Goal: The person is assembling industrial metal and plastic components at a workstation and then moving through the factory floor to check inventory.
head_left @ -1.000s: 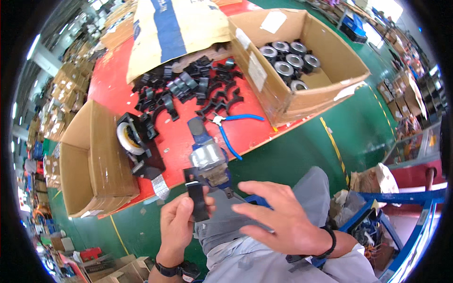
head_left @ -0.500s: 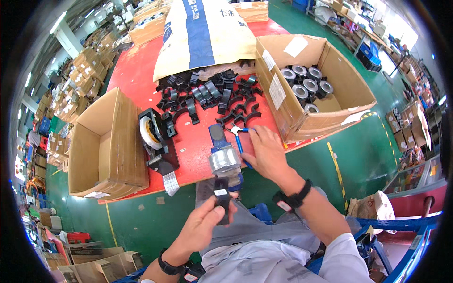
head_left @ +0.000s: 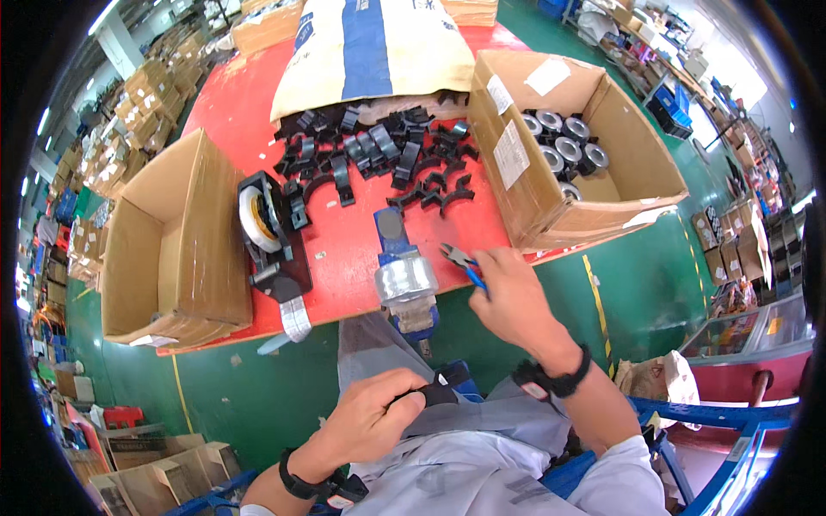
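My right hand [head_left: 516, 297] is closed round the blue handles of a pair of cutting pliers [head_left: 467, 268], over the table's front edge. The metal jaws point up and left, away from the black parts. Lower down, in front of my body, my left hand [head_left: 372, 417] grips a black plastic piece [head_left: 440, 394], mostly hidden by the fingers. Between and beyond my hands, a blue bench vise [head_left: 393, 245] at the table edge carries a shiny silver, round piece [head_left: 406, 279].
Several black curved clips [head_left: 370, 155] lie piled on the red table [head_left: 344, 284] before a cream and blue sack [head_left: 370, 52]. A tape dispenser [head_left: 275, 228] stands beside the left carton [head_left: 202, 249]. The right carton [head_left: 529, 202] holds several black parts with silver rings.
My right hand has lifted the pliers and drawn them back toward me, their jaws now turned left. My left hand has lowered toward my lap and tilted the black piece.
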Demonstrator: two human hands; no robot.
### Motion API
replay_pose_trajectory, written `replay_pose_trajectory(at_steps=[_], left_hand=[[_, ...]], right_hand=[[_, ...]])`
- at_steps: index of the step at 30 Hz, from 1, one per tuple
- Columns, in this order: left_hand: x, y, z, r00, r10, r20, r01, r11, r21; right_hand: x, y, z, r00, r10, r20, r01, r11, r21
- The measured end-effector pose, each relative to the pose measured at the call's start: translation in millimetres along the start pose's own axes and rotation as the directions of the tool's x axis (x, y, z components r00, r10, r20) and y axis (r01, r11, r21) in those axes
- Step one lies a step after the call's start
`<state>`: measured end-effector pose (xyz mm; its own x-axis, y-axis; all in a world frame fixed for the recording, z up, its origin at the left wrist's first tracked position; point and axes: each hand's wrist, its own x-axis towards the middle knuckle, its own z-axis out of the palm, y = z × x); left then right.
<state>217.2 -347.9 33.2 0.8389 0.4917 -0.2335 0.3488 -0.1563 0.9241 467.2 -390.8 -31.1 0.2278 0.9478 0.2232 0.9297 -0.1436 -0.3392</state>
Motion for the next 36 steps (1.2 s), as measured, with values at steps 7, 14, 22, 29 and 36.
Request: replay_pose_trajectory(at_steps=[7, 14, 22, 29, 36], left_hand=[[14.9, -8.0, 9.4, 0.994, 0.032, 0.109, -0.037, 0.998, 0.048], [25.5, -1.6, 20.0, 0.972, -0.050, 0.228, 0.000, 0.977, 0.214], [23.4, -4.1, 24.6, 0.978, -0.021, 0.206, -0.051, 0.941, 0.335], [24.1, -4.8, 26.1, 0.979, -0.009, 0.204, -0.067, 0.930, 0.361], [28.0, 0.0, 28.0, 0.984, -0.011, 0.178, -0.055, 0.929, 0.365]], right_hand=[[-59.3, -8.8, -80.4, 0.971, -0.046, 0.235, -0.064, 0.896, 0.440], [-64.6, -6.3, -87.1, 0.827, -0.473, 0.304, 0.403, 0.876, 0.265], [-64.3, -9.6, -75.9, 0.786, -0.510, 0.349, 0.491, 0.858, 0.148], [-67.1, -7.0, -73.7, 0.802, -0.524, 0.287, 0.484, 0.851, 0.204], [-70.8, -4.0, -70.9, 0.820, -0.502, 0.274, 0.471, 0.865, 0.175]])
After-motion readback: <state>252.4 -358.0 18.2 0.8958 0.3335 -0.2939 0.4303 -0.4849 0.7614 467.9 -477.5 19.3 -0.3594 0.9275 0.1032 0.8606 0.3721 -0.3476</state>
